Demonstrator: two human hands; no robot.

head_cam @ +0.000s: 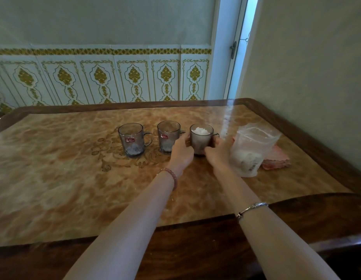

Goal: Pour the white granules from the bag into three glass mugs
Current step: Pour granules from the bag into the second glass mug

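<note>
Three smoky glass mugs stand in a row on the table. The left mug (pixel 132 139) and the middle mug (pixel 167 136) each hold a little white at the bottom. The right mug (pixel 201 136) is filled with white granules up to its rim. My left hand (pixel 181 151) wraps its left side and my right hand (pixel 218 152) wraps its right side by the handle. A clear plastic bag (pixel 250 150) with white granules in its lower part stands upright and open just right of my right hand.
The marble-patterned table (pixel 74 178) has a dark wooden rim. A folded pink cloth (pixel 276 158) lies behind the bag. A wall runs close along the table's right side, and a patterned wall and a door stand behind the far edge.
</note>
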